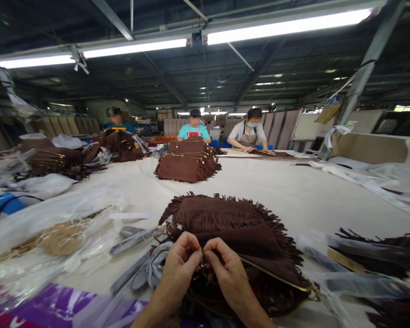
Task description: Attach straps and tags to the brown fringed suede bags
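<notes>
A brown suede fringed bag (246, 237) with a gold zipper edge lies on top of a pile of the same bags at the near edge of the white table (294, 191). My left hand (179, 266) and my right hand (225, 269) meet at the bag's near edge, fingertips pinched together on a small part by the zipper. What exactly is pinched is too small to make out.
A second stack of brown fringed bags (186, 164) stands mid-table, more lie at far left (58, 159) and near right (379, 250). Clear plastic bags and card tags (58, 237) cover the left side. Grey strips (140, 237) lie beside my hands. Three people work at the far end.
</notes>
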`<state>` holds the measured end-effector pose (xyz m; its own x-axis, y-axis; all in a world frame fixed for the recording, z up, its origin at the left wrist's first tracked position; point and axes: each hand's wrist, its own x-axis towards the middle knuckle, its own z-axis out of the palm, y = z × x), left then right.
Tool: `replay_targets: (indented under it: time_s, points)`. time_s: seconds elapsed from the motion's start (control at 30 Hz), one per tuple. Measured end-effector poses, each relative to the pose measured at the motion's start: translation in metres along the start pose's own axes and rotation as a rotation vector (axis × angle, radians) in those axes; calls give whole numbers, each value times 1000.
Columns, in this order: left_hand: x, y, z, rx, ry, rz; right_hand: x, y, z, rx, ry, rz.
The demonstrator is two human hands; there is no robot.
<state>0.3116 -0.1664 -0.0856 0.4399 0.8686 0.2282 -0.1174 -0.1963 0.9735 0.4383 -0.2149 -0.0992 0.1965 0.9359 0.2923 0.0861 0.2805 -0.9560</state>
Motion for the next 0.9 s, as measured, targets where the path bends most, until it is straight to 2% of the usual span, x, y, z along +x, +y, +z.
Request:
replay_targets:
  time_s: [0.2, 0.37, 0.5, 0.6, 0.8, 0.9]
  points:
    - [-3, -4, 0, 199, -22, 48, 2, 3, -1, 98, 15, 75]
    - [-4, -6, 0, 329, 47, 77, 3, 7, 0, 78, 20, 64]
    - [-3, -2, 2, 453, 125, 169, 4, 9, 1, 48, 40, 47]
    - [-2, -2, 3, 456, 138, 171, 3, 11, 2, -16, 51, 14]
    - [-4, -10, 6, 386, 156, 97, -2, 16, 7, -213, 115, -149]
    - [-4, -9, 6, 357, 157, 71, 0, 18, 7, -231, 111, -161]
